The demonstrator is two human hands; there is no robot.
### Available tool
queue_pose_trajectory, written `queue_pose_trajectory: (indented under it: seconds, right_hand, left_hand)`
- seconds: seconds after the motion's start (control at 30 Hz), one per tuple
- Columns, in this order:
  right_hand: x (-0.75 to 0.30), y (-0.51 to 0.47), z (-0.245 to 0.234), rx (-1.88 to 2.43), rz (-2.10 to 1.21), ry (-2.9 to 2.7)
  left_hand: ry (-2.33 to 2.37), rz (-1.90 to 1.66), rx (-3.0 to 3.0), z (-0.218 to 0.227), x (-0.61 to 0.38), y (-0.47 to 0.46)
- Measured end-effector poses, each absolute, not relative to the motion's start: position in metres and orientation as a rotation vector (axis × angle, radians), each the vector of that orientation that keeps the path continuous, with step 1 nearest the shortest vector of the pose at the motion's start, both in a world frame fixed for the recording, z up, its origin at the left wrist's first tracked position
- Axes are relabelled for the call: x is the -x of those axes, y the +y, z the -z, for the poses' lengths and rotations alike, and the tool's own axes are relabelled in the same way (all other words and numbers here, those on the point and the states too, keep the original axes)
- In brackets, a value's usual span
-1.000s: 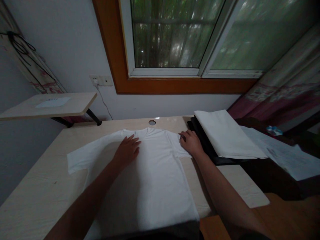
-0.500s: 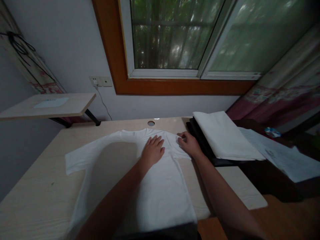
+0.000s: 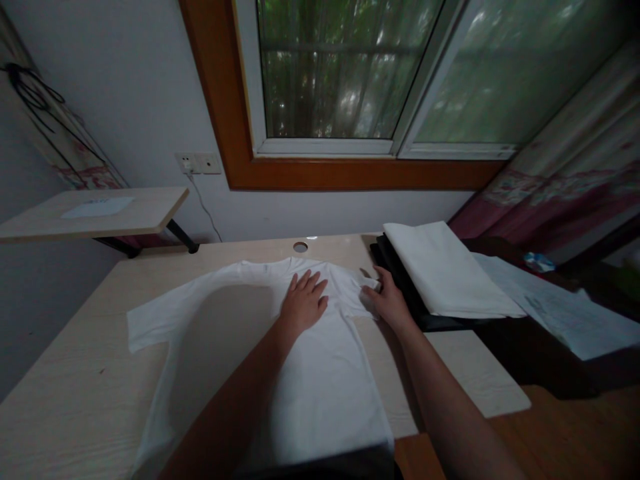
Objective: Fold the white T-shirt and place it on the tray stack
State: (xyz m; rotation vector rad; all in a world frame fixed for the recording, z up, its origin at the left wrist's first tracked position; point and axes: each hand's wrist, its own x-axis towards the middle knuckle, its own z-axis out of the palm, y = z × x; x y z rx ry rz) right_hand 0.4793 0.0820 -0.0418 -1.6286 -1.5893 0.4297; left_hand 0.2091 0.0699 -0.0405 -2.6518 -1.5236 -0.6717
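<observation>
A white T-shirt [image 3: 320,387] lies spread on the pale wooden table [image 3: 60,393], its neckline toward the window and its hem near my body. My left hand [image 3: 304,305] rests flat on the upper chest of the shirt, fingers spread. At the right sleeve, my right hand [image 3: 391,301] pinches the fabric by its edge between thumb and fingers. The left sleeve [image 3: 150,323] lies stretched out flat on the table. My forearms cover part of the shirt's body.
Right of my right hand sits a folded white cloth [image 3: 445,273] on top of folded black material [image 3: 400,283]. Paper sheets [image 3: 565,307] lie farther right. A raised shelf [image 3: 145,207] stands at the back left. The table has a round cable hole [image 3: 301,247] near the wall.
My right hand has shifted slightly right and down along the sleeve, drawing its edge outward. My left hand stays flat on the chest of the shirt.
</observation>
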Motion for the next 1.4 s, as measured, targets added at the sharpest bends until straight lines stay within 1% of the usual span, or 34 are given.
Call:
queue_pose_trajectory:
  seconds: [0.2,0.43,0.57,0.7,0.8,0.87,0.97,1.1,1.23,1.3,1.4]
  right_hand:
    - [-0.463,0.08,0.028,1.409,-0.39,-1.383]
    - [-0.449,0.074,0.023,1.304,-0.554,-1.387]
    - [-0.44,0.07,0.016,1.149,-0.83,-1.248]
    - [-0.431,0.06,0.003,0.96,-1.238,-1.141]
    - [-0.43,0.055,-0.002,0.863,-1.546,-1.177]
    - [-0.432,0.055,-0.001,0.849,-1.601,-1.196]
    - [-0.436,0.062,0.009,0.901,-1.487,-1.195]
    - [-0.44,0.069,0.023,1.074,-1.225,-1.308]
    - [-0.444,0.069,0.027,1.186,-0.898,-1.625]
    - [-0.446,0.068,0.024,1.174,-0.818,-1.745]
    - [-0.449,0.065,0.02,1.142,-0.762,-1.864]
  left_hand:
    - [-1.501,0.738,2.676,0.037,-0.207,0.07]
    - [-1.274,0.763,2.846,0.025,-0.206,0.068]
    - [-1.213,0.747,2.904,0.021,-0.207,0.067]
    - [-1.246,0.806,2.934,0.022,-0.207,0.068]
    - [-1.431,1.009,2.915,0.026,-0.205,0.073]
    - [-1.592,1.185,2.856,0.03,-0.202,0.077]
    - [-1.738,1.416,2.786,0.036,-0.199,0.082]
    - [-1.827,1.701,2.748,0.037,-0.199,0.083]
    - [-1.83,1.522,2.815,0.035,-0.203,0.081]
    - [-1.828,1.431,2.852,0.035,-0.202,0.081]
    - [-1.854,1.497,2.864,0.04,-0.2,0.085]
